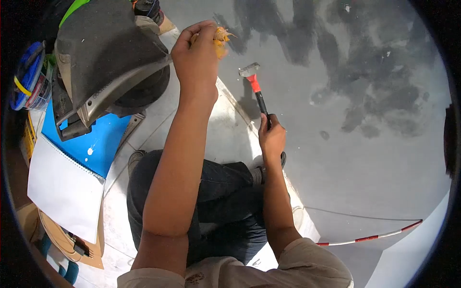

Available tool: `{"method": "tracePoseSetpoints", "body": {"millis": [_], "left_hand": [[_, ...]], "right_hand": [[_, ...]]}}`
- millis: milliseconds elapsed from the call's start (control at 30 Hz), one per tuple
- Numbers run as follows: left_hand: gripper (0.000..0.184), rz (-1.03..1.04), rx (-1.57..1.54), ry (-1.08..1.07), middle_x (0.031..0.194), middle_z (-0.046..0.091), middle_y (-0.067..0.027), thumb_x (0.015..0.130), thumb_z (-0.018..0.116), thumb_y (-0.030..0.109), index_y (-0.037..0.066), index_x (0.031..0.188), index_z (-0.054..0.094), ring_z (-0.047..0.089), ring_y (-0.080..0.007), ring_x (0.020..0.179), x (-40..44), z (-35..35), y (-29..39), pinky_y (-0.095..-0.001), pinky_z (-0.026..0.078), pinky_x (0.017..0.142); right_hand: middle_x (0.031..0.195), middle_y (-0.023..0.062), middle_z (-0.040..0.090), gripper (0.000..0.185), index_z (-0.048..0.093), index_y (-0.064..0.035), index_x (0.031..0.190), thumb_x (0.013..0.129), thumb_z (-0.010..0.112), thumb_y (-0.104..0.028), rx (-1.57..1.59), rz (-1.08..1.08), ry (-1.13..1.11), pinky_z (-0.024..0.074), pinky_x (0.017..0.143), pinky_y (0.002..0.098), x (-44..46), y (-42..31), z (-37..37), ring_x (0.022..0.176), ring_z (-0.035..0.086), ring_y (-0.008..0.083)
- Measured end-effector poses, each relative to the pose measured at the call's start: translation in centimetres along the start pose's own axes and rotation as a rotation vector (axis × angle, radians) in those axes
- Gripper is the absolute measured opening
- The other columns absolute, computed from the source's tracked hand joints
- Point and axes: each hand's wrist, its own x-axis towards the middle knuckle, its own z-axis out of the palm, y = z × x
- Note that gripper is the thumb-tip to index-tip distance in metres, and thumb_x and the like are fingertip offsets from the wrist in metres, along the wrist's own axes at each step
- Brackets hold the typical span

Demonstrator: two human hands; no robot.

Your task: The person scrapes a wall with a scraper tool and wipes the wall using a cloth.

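Just right of the middle of the scene, toward the far side, a scraper with a black handle, a red collar and a flat metallic head (254, 85) slants away from the right grip (272, 139). This grip is closed around the lower part of the black handle, thumb along one side, with the collar and head projecting beyond the fingers, toward the far left. To the left and farther off, the left grip (196, 47) is curled shut around a crumpled yellow-orange wad (221, 42), which sticks out at its right side; the rest is hidden by the hand. The wad and the scraper are apart.

Behind both is a smooth grey painted panel (326, 168), with darker grey patches (379, 91) at the far right; whether the metallic head touches it I cannot tell. At the near right, a red-and-white striped strip (370, 237) runs across.

Left of the arms are a bulky dark grey and black item with a curved grey edge (108, 53), a bright blue sheet (86, 144) partly beneath it, a white spiral-bound pad (67, 189) nearer, and coiled blue cable (31, 79) at the far left edge.
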Motion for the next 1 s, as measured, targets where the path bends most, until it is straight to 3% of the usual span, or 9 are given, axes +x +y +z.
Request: {"method": "tracePoseSetpoints", "body": {"millis": [133,200,233,300,1000], "left_hand": [[0.027,0.046,-0.008,-0.025,0.111,0.068,-0.0069,0.097,0.069,0.021,0.005,0.118,0.069,0.068,-0.0185,0.099,-0.1,0.3,-1.0,-0.035,0.06,0.083],[0.027,-0.007,-0.01,-0.021,0.112,0.068,-0.0071,0.097,0.068,0.022,0.005,0.118,0.069,0.068,-0.0183,0.098,-0.5,0.4,-0.9,-0.0346,0.06,0.083],[0.027,0.004,-0.012,-0.015,0.112,0.068,-0.0071,0.097,0.068,0.022,0.005,0.118,0.069,0.068,-0.0183,0.098,-0.4,0.3,-0.8,-0.0346,0.06,0.083],[0.027,-0.054,-0.001,-0.008,0.112,0.068,-0.0065,0.097,0.068,0.022,0.006,0.119,0.068,0.068,-0.0176,0.099,-0.2,0.2,-0.6,-0.0345,0.059,0.084],[0.029,-0.014,-0.01,-0.003,0.114,0.068,-0.0077,0.097,0.068,0.022,0.005,0.121,0.068,0.067,-0.0189,0.101,-0.5,0.4,-0.6,-0.0341,0.059,0.084]], "right_hand": [[0.085,0.0257,0.07,0.033,0.067,-0.0091,0.1,0.1,0.061,-0.042,-0.017,0.006,0.029,0.0525,0.072,0.0565,0.0,1.7,0.3,0.086,0.067,0.0503],[0.065,0.0224,0.061,0.037,0.067,-0.002,0.092,0.101,0.064,-0.038,0.004,-0.128,0.149,0.0468,0.058,0.0491,0.1,1.9,0.9,0.064,0.062,0.0456],[0.065,0.0224,0.061,0.037,0.067,-0.002,0.092,0.101,0.064,-0.038,0.009,-0.139,0.149,0.0468,0.058,0.0491,0.0,1.7,0.7,0.064,0.062,0.0456],[0.085,0.0253,0.069,0.034,0.066,-0.0088,0.1,0.1,0.061,-0.042,0.048,0.011,-0.012,0.0517,0.071,0.0566,-0.1,1.4,-0.2,0.085,0.066,0.051],[0.084,0.0248,0.069,0.034,0.067,-0.009,0.099,0.1,0.061,-0.043,-0.021,-0.023,0.057,0.0523,0.069,0.0547,-0.2,0.7,-0.2,0.083,0.067,0.0493]]}}
